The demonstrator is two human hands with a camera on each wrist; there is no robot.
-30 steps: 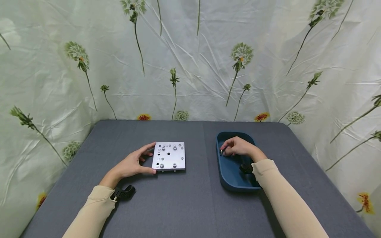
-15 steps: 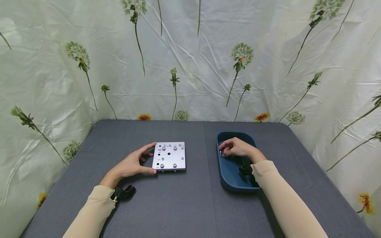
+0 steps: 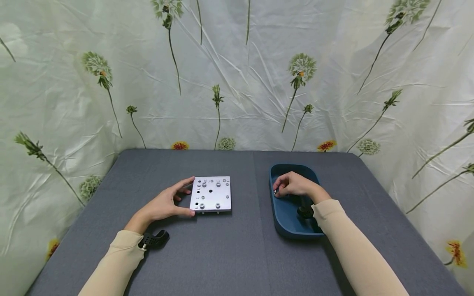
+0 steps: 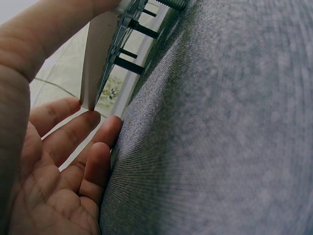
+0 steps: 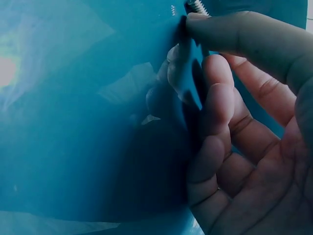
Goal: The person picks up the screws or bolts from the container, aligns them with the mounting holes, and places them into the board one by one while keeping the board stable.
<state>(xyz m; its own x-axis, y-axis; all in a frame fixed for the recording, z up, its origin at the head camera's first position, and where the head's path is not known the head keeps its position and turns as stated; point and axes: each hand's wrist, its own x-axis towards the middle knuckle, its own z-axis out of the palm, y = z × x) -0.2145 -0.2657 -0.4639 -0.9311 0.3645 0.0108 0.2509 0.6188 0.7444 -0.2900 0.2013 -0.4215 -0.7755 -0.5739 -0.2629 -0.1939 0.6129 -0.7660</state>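
A square silver metal plate (image 3: 210, 198) with several holes and bolts lies left of centre in the head view. My left hand (image 3: 163, 204) holds its left side, thumb at the near corner and fingertips at the far one. Threaded screws (image 4: 129, 65) stick out beneath the plate toward the cloth in the left wrist view. Inside the blue tray (image 3: 301, 235), my right hand (image 3: 295, 183) pinches a small screw (image 5: 200, 8) between thumb and index finger near the left wall. Most of that screw is hidden; its threads show beyond the thumb tip.
A grey cloth (image 3: 237, 255) covers the table. Behind it hangs a pale curtain (image 3: 237, 82) with printed flowers. Black wrist straps (image 3: 155, 239) are on both wrists; the right one sits low inside the tray.
My right hand has shifted slightly down within the tray, and its fingers now cover more of the screw. The left hand and the plate stay in place.
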